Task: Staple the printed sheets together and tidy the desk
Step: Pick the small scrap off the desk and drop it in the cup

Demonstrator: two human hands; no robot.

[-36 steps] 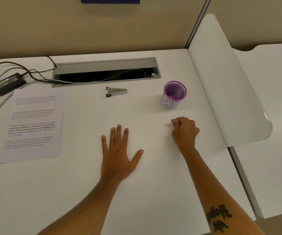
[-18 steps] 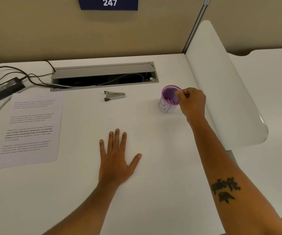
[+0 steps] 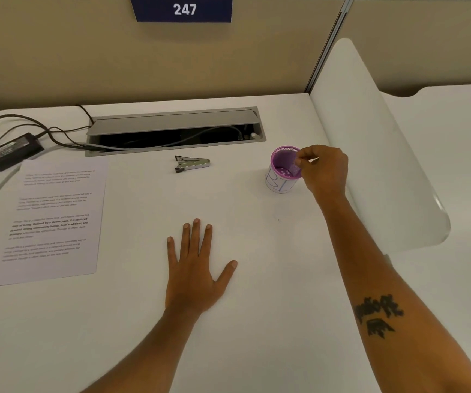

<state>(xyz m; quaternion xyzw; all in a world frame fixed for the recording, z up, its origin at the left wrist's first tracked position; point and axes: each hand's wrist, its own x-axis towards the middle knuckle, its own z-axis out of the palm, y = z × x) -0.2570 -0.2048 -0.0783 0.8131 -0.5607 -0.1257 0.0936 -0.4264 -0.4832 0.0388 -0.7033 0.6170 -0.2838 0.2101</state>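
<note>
The printed sheets (image 3: 53, 219) lie flat at the left of the white desk (image 3: 257, 307). A small silver stapler (image 3: 192, 163) rests at the back middle, in front of the cable tray. A purple mesh cup (image 3: 282, 177) with a white paper wrap stands at the right. My right hand (image 3: 323, 173) hovers at the cup's right rim, thumb and fingertips pinched together over its opening; anything between them is too small to see. Palm down, my left hand (image 3: 197, 268) lies on the desk's middle with fingers spread, touching nothing else.
An open grey cable tray (image 3: 174, 131) is set into the desk's back. A black power adapter (image 3: 13, 150) and its cables lie at the back left. A white curved divider panel (image 3: 370, 154) bounds the desk on the right, with a beige partition behind.
My right hand lifted off the desk surface, fingers curled, and moved back to the purple cup's rim. My left hand stayed flat in place.
</note>
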